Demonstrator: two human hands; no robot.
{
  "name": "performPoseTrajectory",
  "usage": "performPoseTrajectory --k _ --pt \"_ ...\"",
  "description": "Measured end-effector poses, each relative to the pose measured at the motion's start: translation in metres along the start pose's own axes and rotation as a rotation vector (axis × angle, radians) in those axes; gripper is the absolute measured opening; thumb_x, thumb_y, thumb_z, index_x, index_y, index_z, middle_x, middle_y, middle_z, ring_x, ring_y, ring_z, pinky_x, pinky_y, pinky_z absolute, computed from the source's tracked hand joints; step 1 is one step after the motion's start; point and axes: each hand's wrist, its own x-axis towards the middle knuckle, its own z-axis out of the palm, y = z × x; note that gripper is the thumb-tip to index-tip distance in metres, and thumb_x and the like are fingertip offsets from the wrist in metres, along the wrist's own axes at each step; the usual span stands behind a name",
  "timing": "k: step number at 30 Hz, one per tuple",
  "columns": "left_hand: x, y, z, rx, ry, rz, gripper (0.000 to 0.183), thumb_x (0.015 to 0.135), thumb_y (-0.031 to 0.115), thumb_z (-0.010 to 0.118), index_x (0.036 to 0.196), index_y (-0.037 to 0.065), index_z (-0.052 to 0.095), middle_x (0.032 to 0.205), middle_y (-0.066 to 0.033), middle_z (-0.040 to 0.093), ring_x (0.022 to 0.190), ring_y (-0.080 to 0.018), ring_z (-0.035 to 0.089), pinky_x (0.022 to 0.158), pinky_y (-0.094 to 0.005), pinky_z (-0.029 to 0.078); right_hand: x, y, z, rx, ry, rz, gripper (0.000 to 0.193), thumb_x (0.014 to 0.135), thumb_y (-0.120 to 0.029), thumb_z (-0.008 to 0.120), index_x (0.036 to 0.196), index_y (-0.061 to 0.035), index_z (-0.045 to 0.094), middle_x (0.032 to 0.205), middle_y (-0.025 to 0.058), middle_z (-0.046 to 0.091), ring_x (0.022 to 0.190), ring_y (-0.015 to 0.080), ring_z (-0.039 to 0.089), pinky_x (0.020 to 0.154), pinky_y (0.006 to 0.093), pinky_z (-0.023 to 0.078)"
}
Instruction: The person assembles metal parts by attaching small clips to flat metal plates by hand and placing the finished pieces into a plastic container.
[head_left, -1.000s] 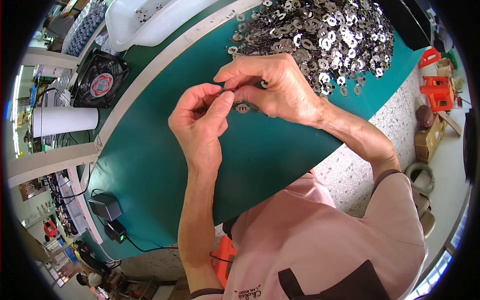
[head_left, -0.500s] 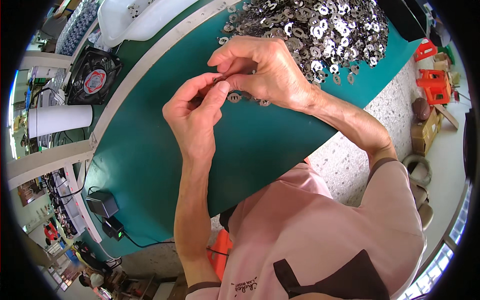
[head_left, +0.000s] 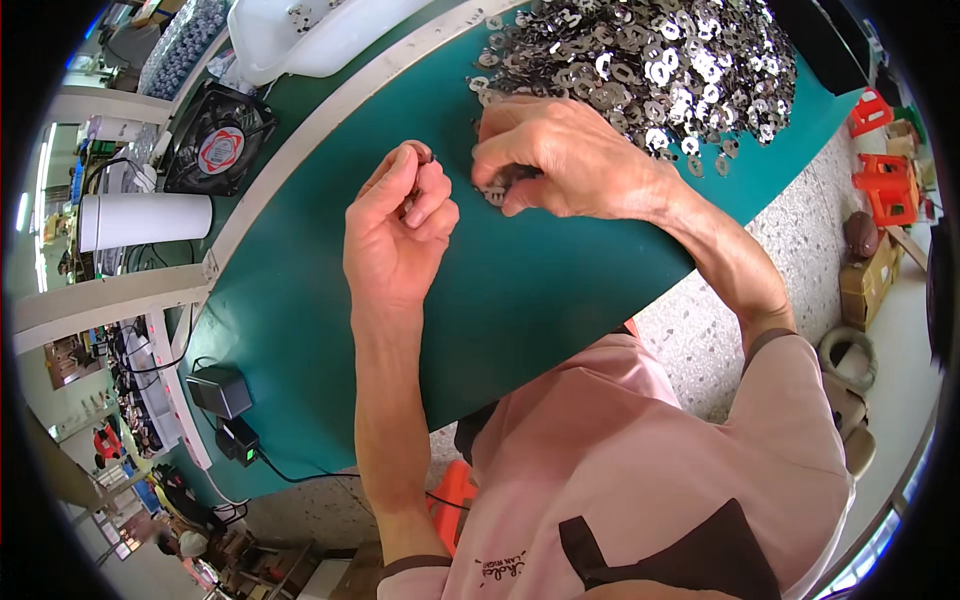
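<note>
My left hand (head_left: 400, 225) is curled tight above the green bench (head_left: 290, 300), pinching a small dark part (head_left: 431, 158) mostly hidden by fingers. Metal discs (head_left: 494, 195) show partly beneath my half-curled right hand (head_left: 570, 160); I cannot tell its grip. The metal pile (head_left: 660, 75) is cut off above.

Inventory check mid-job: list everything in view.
Metal pieces: uncountable, silver, heaped upper right
Table: one, green, beneath both hands
Tray: one, white, upper left
Fan: one, black, left
Cylinder: one, white, below fan
Adapter boxes: two, dark, lower left
Background clutter: uncounted, mixed, far left, indistinct
Plastic stools: at least two, orange, right
Cardboard box: one, brown, right
Ring: one, grey, below box
Shirt: one, pink, lower right
Left hand: one, bare, centre, pinching a small piece
Right hand: one, bare, over metal pieces
</note>
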Motion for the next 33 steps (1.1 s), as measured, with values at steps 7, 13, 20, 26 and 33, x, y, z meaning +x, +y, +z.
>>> performPoseTrajectory --k 7,13,20,26,33 --pt "0.003 0.003 0.005 -0.057 0.012 0.034 0.021 0.095 0.021 0.051 0.085 0.002 0.054 0.070 -0.0038 0.047 0.054 -0.0078 0.034 0.047 -0.0212 0.026 0.001 0.000 0.004 0.045 -0.035 0.051 0.012 0.066 0.001 0.068 0.073 -0.0033 0.058 0.076 0.0075 0.054 0.078 0.0273 0.057 0.066 0.0372 0.045" --pt "-0.001 0.002 0.005 0.079 0.018 0.051 0.021 0.094 0.020 0.051 0.082 0.002 0.051 0.069 -0.0042 0.045 0.053 -0.0084 0.033 0.046 -0.0217 0.026 0.008 -0.010 -0.009 0.651 0.002 0.376 0.005 0.077 0.000 0.064 0.082 0.0010 0.064 0.074 0.0043 0.064 0.069 0.0093 0.061 0.061 0.0243 0.048" --pt "-0.003 -0.004 0.013 0.297 0.078 0.092 0.013 0.087 0.010 0.060 0.094 -0.001 0.063 0.064 -0.0003 0.051 0.049 -0.0048 0.034 0.045 -0.0210 0.025 0.009 -0.012 -0.010 0.937 0.083 0.422 0.013 0.078 0.004 0.061 0.090 0.0026 0.065 0.078 0.0078 0.066 0.073 0.0128 0.064 0.069 0.0252 0.053" --pt "-0.003 -0.014 0.020 0.485 0.170 0.234 0.011 0.079 0.001 0.068 0.090 -0.002 0.065 0.066 0.0016 0.055 0.048 -0.0013 0.036 0.043 -0.0186 0.023 0.007 -0.008 -0.004 0.950 0.120 0.391 0.012 0.075 0.007 0.063 0.087 0.0047 0.063 0.075 0.0097 0.065 0.069 0.0138 0.063 0.065 0.0263 0.053" --pt "-0.003 -0.021 0.023 0.811 0.181 0.471 0.014 0.075 -0.002 0.070 0.087 -0.002 0.065 0.064 0.0030 0.054 0.050 0.0000 0.038 0.043 -0.0178 0.022 0.008 -0.006 -0.001 0.897 0.173 0.375 0.012 0.076 0.007 0.063 0.088 0.0045 0.063 0.077 0.0094 0.065 0.072 0.0139 0.063 0.066 0.0254 0.052"
